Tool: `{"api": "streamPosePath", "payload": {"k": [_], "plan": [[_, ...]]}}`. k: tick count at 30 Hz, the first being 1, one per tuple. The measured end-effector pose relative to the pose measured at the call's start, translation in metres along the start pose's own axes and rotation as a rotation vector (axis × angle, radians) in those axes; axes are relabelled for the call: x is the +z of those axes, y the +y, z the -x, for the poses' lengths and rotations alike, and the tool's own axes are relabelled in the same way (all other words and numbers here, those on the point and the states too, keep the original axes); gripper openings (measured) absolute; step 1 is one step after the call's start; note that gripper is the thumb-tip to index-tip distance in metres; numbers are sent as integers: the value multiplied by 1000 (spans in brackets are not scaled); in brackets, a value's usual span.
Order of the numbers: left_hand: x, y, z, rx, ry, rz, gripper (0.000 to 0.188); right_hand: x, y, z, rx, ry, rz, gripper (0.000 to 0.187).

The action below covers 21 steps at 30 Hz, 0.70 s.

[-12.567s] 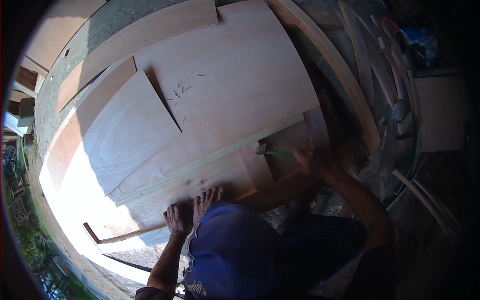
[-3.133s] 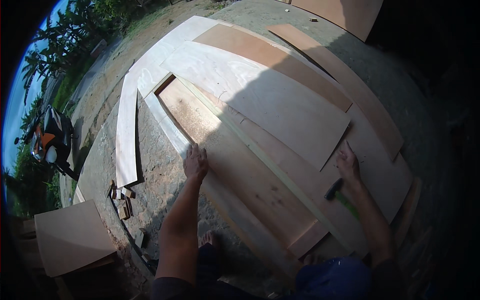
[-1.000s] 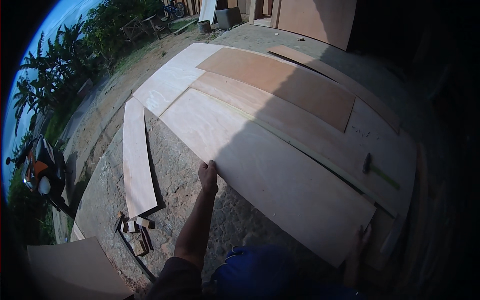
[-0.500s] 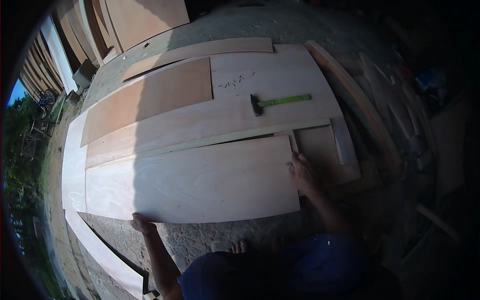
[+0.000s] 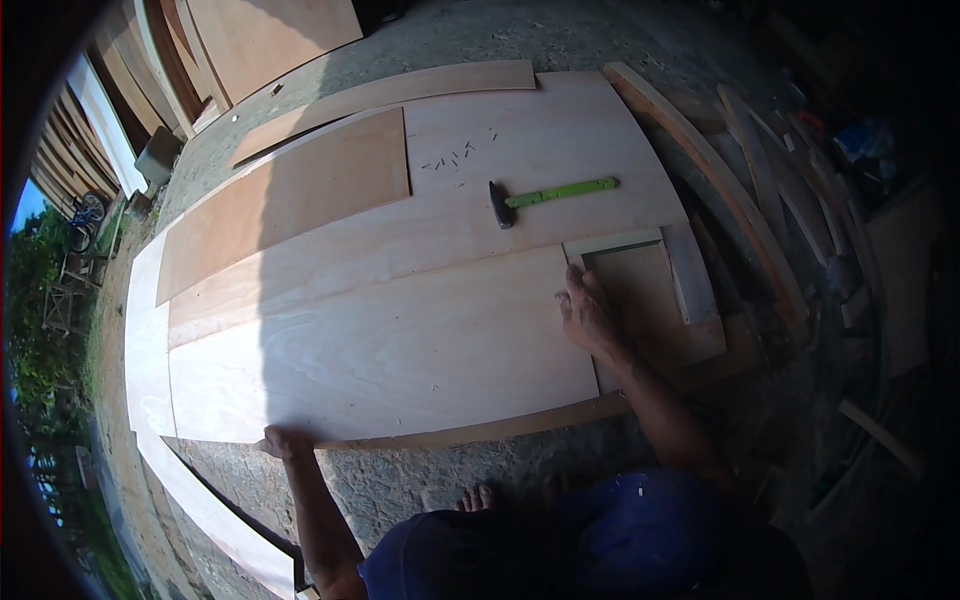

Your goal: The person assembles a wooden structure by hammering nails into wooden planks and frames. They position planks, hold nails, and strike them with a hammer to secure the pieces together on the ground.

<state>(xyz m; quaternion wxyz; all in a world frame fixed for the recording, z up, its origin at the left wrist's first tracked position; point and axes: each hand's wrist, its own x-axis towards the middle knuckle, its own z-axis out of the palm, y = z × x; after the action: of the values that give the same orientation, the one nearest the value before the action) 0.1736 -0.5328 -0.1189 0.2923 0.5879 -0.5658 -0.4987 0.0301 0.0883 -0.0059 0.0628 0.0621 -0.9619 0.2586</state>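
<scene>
A pale plywood panel [image 5: 430, 345] lies along the near side of a wide, flat wooden frame, its far edge against another pale plywood sheet [image 5: 560, 130]. At its near edge, toward the left, my left hand [image 5: 287, 441] is closed on the rim. My right hand [image 5: 592, 312] grips the panel's right edge close to the far corner, with the thumb on top and the fingers at the edge. Right of it, part of the wooden frame [image 5: 675, 245] shows uncovered. A hammer [image 5: 560, 194] with a green handle lies on the far sheet, near several loose nails [image 5: 455, 158].
A browner plywood piece [image 5: 300, 195] and a long strip [image 5: 400, 97] lie toward the far left. Timber lengths [image 5: 720, 180] are piled on the right. A narrow pale board [image 5: 215, 510] rests on the rough floor at lower left. More boards [image 5: 270, 40] lean at the back.
The panel's right part has moved away from me, closing the dark gap along its far edge. My right hand moved farther up with it; my left hand stayed at the near edge.
</scene>
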Motion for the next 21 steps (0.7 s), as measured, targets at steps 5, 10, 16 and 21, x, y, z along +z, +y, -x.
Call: {"api": "streamPosePath", "payload": {"k": [5, 10, 16, 21], "plan": [[1, 27, 35, -37, -83, 142, 41, -4, 3, -12, 41, -47, -24, 41], [-34, 37, 4, -9, -120, -102, 47, -3, -16, -10, 1, -56, -23, 46], [-74, 36, -23, 119, -145, -265, 89, 6, -31, -13, 1, -112, 11, 48], [-50, 50, -20, 331, 20, -399, 119, -2, -24, -21, 76, -123, 239, 52]]}}
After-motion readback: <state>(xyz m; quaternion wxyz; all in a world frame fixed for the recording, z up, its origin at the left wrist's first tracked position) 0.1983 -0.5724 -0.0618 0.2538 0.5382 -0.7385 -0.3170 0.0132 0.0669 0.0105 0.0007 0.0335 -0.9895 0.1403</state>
